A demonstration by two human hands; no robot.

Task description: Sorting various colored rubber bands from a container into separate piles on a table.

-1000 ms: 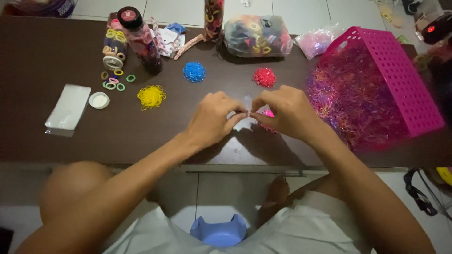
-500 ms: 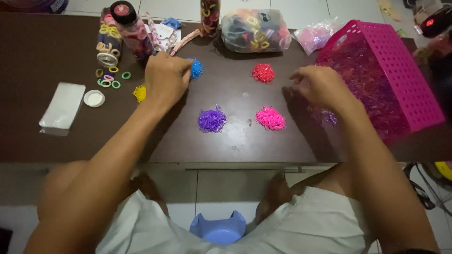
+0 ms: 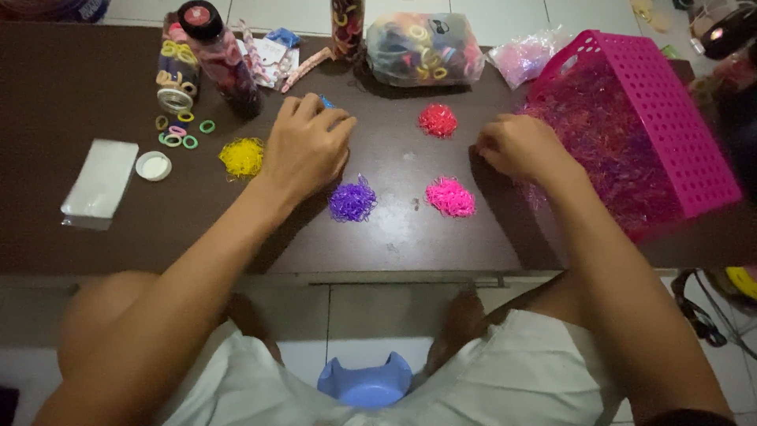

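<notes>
On the dark brown table (image 3: 79,87) lie small heaps of tiny elastic bands: yellow (image 3: 242,156), purple (image 3: 352,201), pink (image 3: 450,196) and red (image 3: 438,120). My left hand (image 3: 306,146) rests palm down over the blue heap (image 3: 326,102), hiding nearly all of it; its fingers are curled, and I cannot see what they hold. My right hand (image 3: 516,147) is loosely curled at the mouth of the tipped pink basket (image 3: 670,110), touching the mixed pile of bands (image 3: 599,134) that spills from it.
At the back stand a dark bottle (image 3: 221,59) and a jar of hair ties (image 3: 175,75), a clear bag of hair ties (image 3: 418,49), a pink bag (image 3: 524,59). Loose rings (image 3: 177,134), a white lid (image 3: 153,166) and flat packet (image 3: 99,180) lie left. A blue stool (image 3: 367,386) sits below.
Both hands left the table's front middle, uncovering the purple and pink heaps. The left went to the blue heap and settled over it; the right went to the basket's spilled bands.
</notes>
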